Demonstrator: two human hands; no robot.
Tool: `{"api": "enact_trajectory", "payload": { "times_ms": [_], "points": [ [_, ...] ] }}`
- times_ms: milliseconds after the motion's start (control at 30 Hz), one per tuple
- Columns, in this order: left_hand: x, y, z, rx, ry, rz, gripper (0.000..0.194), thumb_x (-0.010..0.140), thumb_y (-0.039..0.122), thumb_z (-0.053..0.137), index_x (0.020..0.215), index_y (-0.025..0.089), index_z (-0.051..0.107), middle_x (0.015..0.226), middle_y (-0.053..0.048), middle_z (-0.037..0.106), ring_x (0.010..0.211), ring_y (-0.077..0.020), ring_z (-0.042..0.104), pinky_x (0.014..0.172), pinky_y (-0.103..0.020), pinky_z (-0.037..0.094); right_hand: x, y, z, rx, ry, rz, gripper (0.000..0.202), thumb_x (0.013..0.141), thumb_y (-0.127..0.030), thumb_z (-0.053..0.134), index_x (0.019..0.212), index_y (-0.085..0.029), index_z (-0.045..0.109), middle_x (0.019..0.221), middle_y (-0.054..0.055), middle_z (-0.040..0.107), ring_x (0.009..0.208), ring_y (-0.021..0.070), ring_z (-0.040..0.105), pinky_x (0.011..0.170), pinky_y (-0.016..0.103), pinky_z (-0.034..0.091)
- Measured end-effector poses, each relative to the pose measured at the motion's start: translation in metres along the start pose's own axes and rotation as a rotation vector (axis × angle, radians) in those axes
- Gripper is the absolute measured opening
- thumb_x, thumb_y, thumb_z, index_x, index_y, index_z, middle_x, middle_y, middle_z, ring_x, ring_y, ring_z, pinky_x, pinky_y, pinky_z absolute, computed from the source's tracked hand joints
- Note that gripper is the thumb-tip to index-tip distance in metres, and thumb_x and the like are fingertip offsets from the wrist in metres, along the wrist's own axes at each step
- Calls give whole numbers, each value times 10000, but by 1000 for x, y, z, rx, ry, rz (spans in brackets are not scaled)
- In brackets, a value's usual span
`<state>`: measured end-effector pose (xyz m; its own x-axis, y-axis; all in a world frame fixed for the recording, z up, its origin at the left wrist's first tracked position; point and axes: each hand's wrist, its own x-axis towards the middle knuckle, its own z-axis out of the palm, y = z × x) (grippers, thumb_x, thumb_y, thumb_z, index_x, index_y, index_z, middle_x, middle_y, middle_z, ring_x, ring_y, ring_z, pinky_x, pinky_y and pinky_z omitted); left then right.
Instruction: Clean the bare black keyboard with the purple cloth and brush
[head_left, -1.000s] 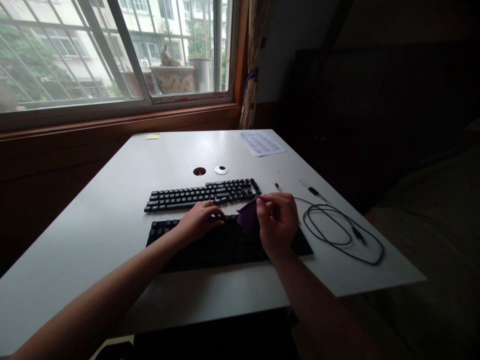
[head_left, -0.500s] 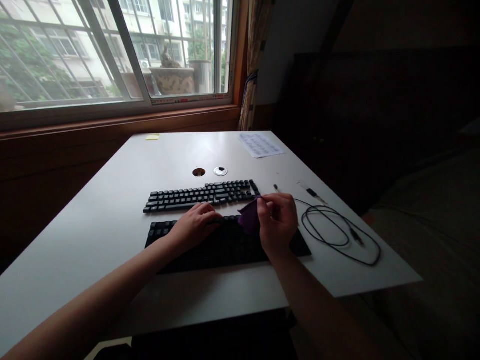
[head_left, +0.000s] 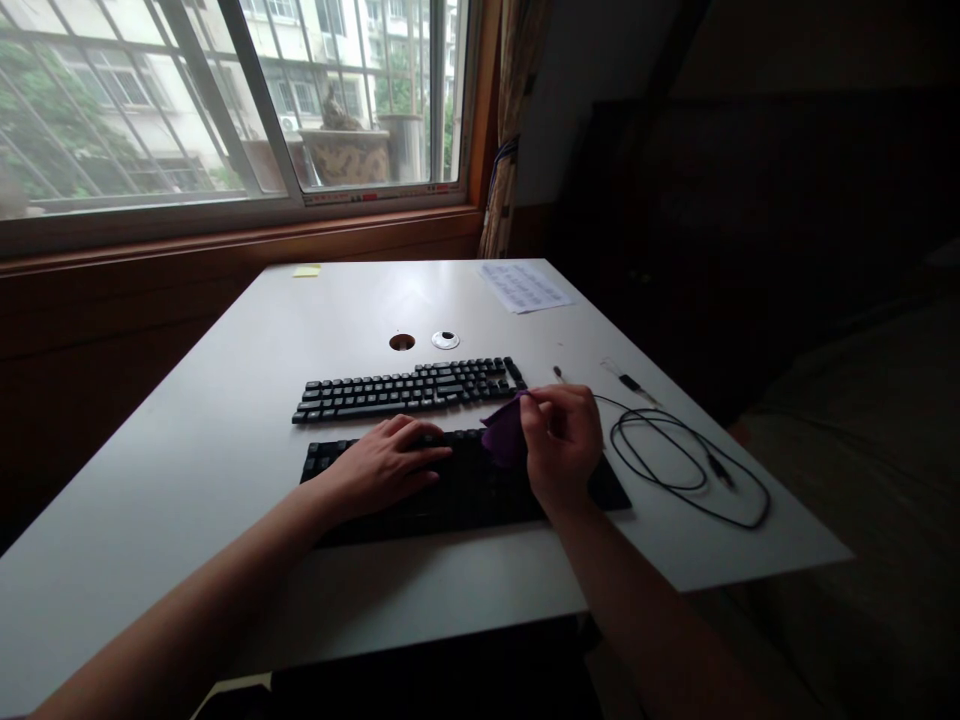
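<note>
Nearer keyboard (head_left: 469, 495) partly hidden (left hand (head_left: 386, 462))

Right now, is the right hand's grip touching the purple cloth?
Touching. The head view shows the right hand pinching the purple cloth at its upper edge, the rest hanging out beside the hand.

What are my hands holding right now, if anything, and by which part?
The right hand pinches a limp, dark purple cloth by its upper end. The left hand shows nothing held; it lies over the black rectangular keyboard base.
</note>
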<state>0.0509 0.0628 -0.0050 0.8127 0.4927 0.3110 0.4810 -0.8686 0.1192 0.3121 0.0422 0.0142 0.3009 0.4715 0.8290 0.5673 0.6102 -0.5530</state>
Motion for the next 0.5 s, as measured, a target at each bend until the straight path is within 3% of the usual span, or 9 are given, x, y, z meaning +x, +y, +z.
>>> {"api": "enact_trajectory", "payload": {
  "times_ms": [167,367,500],
  "points": [
    [-1,2,0,10,-1,-5,385,1040,391,565,1410,306,626,1392,-91,603,1176,-282,580,1023,-501,544,-1,3,1,-28,-18,5,39,923,-267,680,933,-233,663,907,9,617,745,144,589,644,306,512],
    [-2,2,2,13,15,-20,377,1051,362,540,1412,292,625,1397,-92,602,1157,-268,586,1017,-489,553,0,1,1,20,-12,-9,53,907,-210,700,939,-240,671,909,0,621,743,134,586,657,298,504],
    [-2,2,3,43,36,-33,391,1038,360,563,1423,317,617,1494,-90,527,1183,-280,582,1036,-507,548,0,-1,0,-21,-22,0,26,918,-243,690,929,-240,667,901,4,615,730,137,579,618,291,491]
  ]
}}
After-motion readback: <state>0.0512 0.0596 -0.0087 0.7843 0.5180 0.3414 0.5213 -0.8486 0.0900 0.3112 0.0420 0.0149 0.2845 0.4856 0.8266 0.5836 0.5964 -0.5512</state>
